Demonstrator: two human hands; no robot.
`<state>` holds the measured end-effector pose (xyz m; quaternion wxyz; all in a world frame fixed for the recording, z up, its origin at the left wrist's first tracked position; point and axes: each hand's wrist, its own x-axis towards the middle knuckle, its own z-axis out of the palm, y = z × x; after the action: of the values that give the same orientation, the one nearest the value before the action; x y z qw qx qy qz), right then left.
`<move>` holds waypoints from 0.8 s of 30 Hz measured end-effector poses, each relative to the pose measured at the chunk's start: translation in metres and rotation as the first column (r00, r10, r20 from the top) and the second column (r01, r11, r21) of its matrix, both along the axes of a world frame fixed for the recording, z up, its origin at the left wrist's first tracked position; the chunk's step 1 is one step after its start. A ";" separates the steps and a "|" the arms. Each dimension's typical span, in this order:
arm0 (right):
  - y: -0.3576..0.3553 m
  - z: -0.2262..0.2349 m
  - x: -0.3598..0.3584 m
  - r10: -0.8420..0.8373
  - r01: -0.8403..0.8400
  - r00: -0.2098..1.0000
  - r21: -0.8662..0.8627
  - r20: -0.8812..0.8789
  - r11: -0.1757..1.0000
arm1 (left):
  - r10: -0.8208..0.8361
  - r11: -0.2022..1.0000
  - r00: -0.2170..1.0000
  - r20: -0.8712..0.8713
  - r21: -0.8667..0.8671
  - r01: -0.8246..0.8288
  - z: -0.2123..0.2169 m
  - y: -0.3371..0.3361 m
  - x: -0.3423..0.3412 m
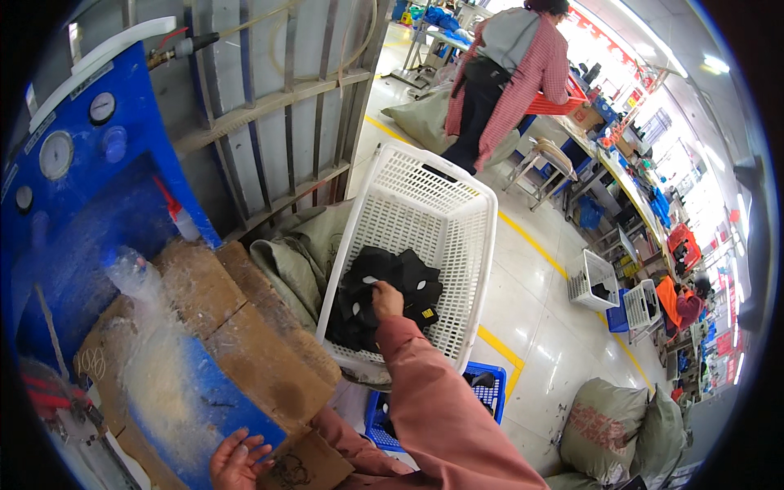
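My right hand [389, 302] reaches into a white perforated plastic basket [488, 245]. Its fingers are closed at a black, soft-looking piece [377, 266] on top of a heap of similar ones; some show white oval patches, and one bears a small yellow label. What kind of pieces they are I cannot make out. Low in the picture, my left hand [238, 461] hovers by the near end of a blue surface [233, 412] strewn with pale powder [159, 371]. Its fingers are bent but apart, with nothing visible in them.
A blue machine panel [86, 163] with gauges stands left, above dusty cardboard [265, 351]. Below the basket sits a blue crate [377, 425] with dark pieces. Woven sacks [608, 425] lie lower right. Farther off, a person [510, 73] in a checked garment stands by a red tray [563, 100].
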<state>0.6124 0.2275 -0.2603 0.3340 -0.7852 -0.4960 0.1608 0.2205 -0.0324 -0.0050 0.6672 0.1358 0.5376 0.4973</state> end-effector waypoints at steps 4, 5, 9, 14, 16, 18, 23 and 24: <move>-0.029 0.067 0.041 -0.003 0.028 0.972 0.101 -0.237 0.994 | -0.031 1.000 0.999 0.027 -0.003 0.031 0.003 -0.003 0.000; -0.041 0.089 0.042 0.032 0.025 0.987 0.349 -0.157 0.937 | -0.058 0.998 0.997 0.056 0.016 0.057 0.003 -0.003 0.001; -0.102 0.184 0.023 0.153 0.140 0.648 0.314 -0.746 0.939 | -0.170 0.982 0.974 0.147 0.107 0.156 0.006 -0.003 0.012; -0.159 0.264 -0.047 0.397 0.037 0.420 0.452 -0.816 0.891 | -0.304 0.941 0.926 0.224 0.223 0.255 0.013 -0.012 0.024; -0.178 0.274 -0.083 0.507 -0.023 0.296 0.525 -0.809 0.851 | -0.349 0.931 0.881 0.319 0.229 0.286 0.012 -0.018 0.026; -0.198 0.282 -0.114 0.518 -0.103 0.140 0.507 -0.844 0.855 | -0.350 0.931 0.842 0.410 0.250 0.265 0.011 -0.027 0.024; -0.231 0.303 -0.192 0.680 -0.463 0.461 0.500 -0.570 0.732 | -0.150 0.963 0.933 0.328 0.264 0.063 0.018 -0.062 0.001; -0.242 0.310 -0.200 0.686 -0.552 0.663 0.423 -0.300 0.719 | -0.063 0.964 0.963 0.264 0.265 -0.009 0.021 -0.071 -0.006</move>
<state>0.4122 -0.0143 0.0496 0.4737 -0.4498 -0.6656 0.3610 0.2141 -0.1038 0.0163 0.7170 0.1618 0.3690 0.5689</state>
